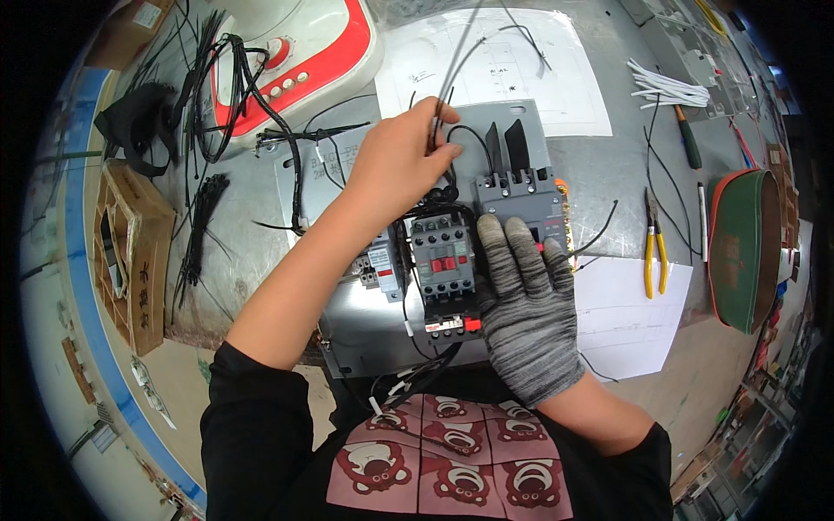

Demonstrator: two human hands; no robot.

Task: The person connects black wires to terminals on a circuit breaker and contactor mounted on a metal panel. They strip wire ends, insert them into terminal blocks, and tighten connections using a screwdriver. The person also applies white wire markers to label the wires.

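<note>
My bare left hand (395, 161) reaches over the metal mounting plate (499, 113), thumb and fingers pinched on a thin black strand (446, 82) that runs up and away. Whether it is a wire or a cable tie I cannot tell. My right hand (530, 313), in a grey knit glove, lies with fingers stretched out on the lower part of the dark grey circuit breaker (521, 201). Between the hands sits a contactor (441, 259) with red parts. A light grey modular device (380, 265) is left of it. Black wires (439, 208) are bundled above the contactor.
Right of the plate lie yellow-handled pliers (653, 252), a screwdriver (689, 139), white tubing (665, 87) and a green pouch (744, 252). Drawing sheets (565, 78) lie beyond and beside the plate. Leftward are black cable ties (201, 226), a wooden box (143, 260) and a red-and-white appliance (326, 65).
</note>
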